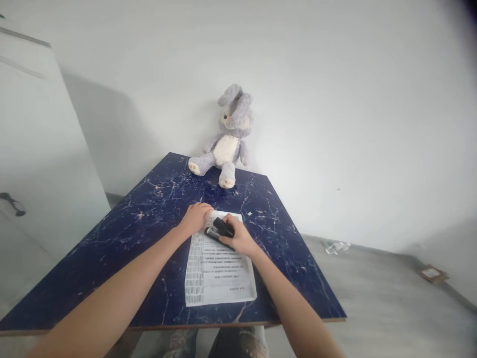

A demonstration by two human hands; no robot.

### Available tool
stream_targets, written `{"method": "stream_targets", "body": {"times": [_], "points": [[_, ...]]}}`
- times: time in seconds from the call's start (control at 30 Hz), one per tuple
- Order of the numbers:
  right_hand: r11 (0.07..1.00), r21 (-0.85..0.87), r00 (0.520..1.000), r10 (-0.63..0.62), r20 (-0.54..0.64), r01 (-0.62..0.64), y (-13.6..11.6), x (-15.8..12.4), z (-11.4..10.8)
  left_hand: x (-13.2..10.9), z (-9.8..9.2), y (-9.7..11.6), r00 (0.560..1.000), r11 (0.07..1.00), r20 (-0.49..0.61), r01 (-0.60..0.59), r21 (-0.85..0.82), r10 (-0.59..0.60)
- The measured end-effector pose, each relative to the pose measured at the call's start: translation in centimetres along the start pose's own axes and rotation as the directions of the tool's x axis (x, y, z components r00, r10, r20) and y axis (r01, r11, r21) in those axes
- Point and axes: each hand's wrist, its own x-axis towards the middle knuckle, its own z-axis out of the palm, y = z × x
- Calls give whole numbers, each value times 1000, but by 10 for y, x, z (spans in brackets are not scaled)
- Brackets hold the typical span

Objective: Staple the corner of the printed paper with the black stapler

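A stack of printed paper sheets (219, 273) lies on the dark blue marbled table (122, 233), in front of me. My right hand (240, 238) is closed round a black stapler (219, 229) set on the upper left part of the sheets. My left hand (197, 216) rests with curled fingers on the top left corner of the paper, pressing it to the table beside the stapler's nose.
A grey and white plush rabbit (227, 141) sits at the table's far edge against the white wall. A white door with a dark handle (13, 204) stands at left. Small litter (337, 246) and a flat box (432, 273) lie on the grey floor at right.
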Motion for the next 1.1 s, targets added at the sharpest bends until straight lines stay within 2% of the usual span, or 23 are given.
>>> {"method": "stream_targets", "body": {"times": [0.1,0.2,0.3,0.37,0.5,0.57,0.63,0.7,0.73,0.77,0.83,0.87,0.97,1.03,1.1], "points": [[999,-35,999,25,24,-24,-6,3,12,7,-1,-10,992,991,-80,88,-101,-97],[996,-80,998,33,45,-29,-7,0,11,10,0,-16,989,989,-107,91,-115,-103],[991,-127,997,53,57,-46,-8,-18,3,11,4,-18,990,991,-107,85,-107,-97],[985,-148,994,93,49,-84,-7,-39,-8,11,8,-20,989,990,-113,79,-113,-92],[966,-175,982,184,-49,-189,5,-80,-39,12,14,-24,990,989,-116,68,-132,-84],[973,-111,978,194,-71,-201,18,-90,-57,12,14,-24,990,988,-105,82,-131,-96],[980,-2,963,193,-190,-197,35,-92,-73,13,12,-23,989,986,-99,100,-135,-114],[979,-15,908,182,-378,-202,51,-86,-83,13,11,-23,987,982,-101,110,-151,-126],[972,-104,887,147,-437,-212,58,-81,-86,13,10,-22,986,981,-104,110,-161,-128],[948,-234,896,98,-434,-217,65,-74,-86,13,10,-22,985,979,-110,109,-172,-129],[831,-517,955,54,-291,-204,77,-58,-82,13,8,-22,982,973,-130,111,-201,-139],[760,-620,976,88,-201,-196,82,-48,-78,13,6,-21,979,968,-142,114,-223,-148],[593,-770,956,282,-76,-235,94,-18,-63,11,2,-18,963,933,-179,131,-335,-199],[546,-800,939,337,-61,-248,95,0,-53,11,-2,-16,936,879,-222,149,-453,-273],[538,-809,940,338,-47,-234,91,17,-39,12,-9,-18,874,791,-298,144,-595,-383]]}}
